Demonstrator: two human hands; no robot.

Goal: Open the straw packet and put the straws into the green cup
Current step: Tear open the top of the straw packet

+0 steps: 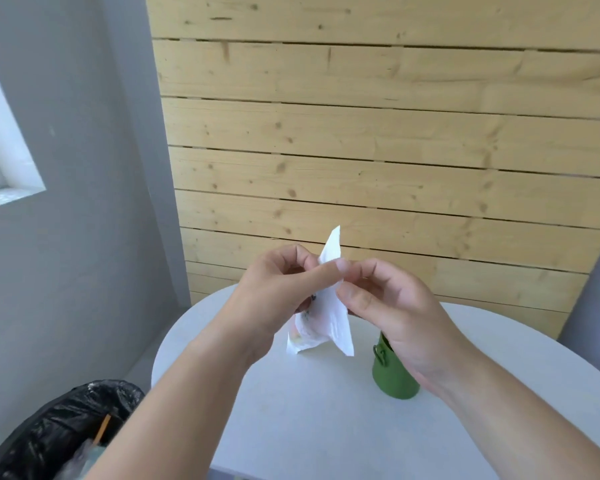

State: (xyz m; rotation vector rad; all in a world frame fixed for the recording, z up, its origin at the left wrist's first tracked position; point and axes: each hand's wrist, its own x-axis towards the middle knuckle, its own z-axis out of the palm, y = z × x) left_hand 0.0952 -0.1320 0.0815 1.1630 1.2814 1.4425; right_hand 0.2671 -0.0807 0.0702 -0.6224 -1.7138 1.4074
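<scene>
A white straw packet (pixel 326 323) hangs in the air above the table, with faint print on its lower left part. My left hand (pixel 278 292) pinches it near the top from the left. My right hand (pixel 392 306) pinches the same spot from the right, so both hold the packet between thumb and fingers. A pointed white flap sticks up above my fingers. The green cup (pixel 390 375) stands on the table under my right hand; its rim is hidden by that hand, and a small handle shows on its left side. No straws are visible.
The round white table (pixel 309 410) stands against a pale wooden plank wall (pixel 378 133). A bin with a black liner (pixel 59 431) sits on the floor at the lower left, by a grey wall.
</scene>
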